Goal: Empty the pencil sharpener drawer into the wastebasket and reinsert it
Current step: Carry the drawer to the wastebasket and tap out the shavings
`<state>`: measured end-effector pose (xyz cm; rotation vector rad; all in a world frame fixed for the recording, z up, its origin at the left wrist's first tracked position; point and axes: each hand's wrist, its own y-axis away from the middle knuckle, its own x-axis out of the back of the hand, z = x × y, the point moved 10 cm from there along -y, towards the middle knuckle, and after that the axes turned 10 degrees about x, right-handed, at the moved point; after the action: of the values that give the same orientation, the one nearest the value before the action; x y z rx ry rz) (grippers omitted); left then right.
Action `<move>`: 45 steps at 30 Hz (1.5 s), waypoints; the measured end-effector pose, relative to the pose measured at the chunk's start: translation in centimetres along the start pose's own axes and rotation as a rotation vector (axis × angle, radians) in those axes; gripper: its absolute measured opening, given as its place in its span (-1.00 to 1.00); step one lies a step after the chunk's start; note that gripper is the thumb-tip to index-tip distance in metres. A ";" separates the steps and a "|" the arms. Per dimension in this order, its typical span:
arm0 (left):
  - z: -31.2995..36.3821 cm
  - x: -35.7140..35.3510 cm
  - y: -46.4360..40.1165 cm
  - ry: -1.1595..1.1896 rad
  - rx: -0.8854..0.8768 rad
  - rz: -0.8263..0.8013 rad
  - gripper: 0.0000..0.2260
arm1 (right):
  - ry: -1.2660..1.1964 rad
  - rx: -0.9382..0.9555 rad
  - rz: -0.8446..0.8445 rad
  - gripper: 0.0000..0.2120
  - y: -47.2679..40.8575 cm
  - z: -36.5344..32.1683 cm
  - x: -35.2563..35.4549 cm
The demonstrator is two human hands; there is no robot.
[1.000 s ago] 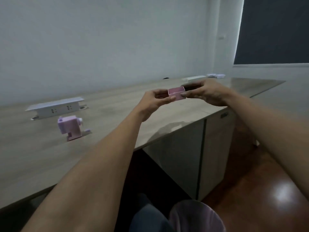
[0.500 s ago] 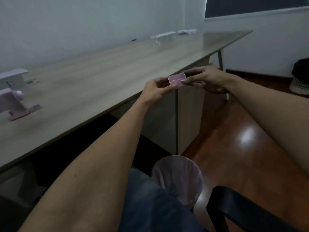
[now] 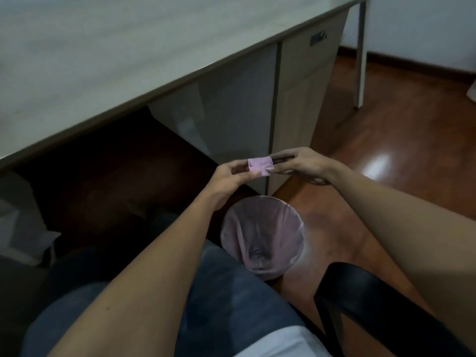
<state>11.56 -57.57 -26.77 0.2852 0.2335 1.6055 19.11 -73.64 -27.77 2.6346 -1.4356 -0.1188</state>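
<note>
Since the earlier frames your view has swung down from the desktop to the floor, and the pink sharpener drawer (image 3: 260, 166) has travelled off the desk (image 3: 128, 60) to hover beyond the far rim of the pink-lined wastebasket (image 3: 262, 235), upright and not yet tipped. Your left hand (image 3: 231, 180) and right hand (image 3: 304, 164) each pinch one end of it, so the emptying step appears imminent. The cabinet (image 3: 296, 86) stands just behind, your knee (image 3: 231, 300) and a black chair arm (image 3: 373, 305) flank the basket; the sharpener is out of view.
</note>
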 end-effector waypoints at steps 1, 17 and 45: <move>-1.4 0.3 -0.3 0.002 0.041 -0.008 -0.62 | -0.012 -0.029 -0.010 -0.44 -0.2 1.4 -0.5; -12.1 0.8 -1.8 0.285 0.583 0.036 -0.55 | -0.180 -0.528 -0.072 -0.41 0.4 11.4 -3.7; -7.8 2.5 -3.6 0.229 0.420 -0.086 -0.56 | -0.173 -0.289 -0.035 -0.68 -2.5 6.6 -3.4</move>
<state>12.36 -54.65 -35.20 0.4063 0.7541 1.4933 18.47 -70.03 -34.68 2.4610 -1.3054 -0.5286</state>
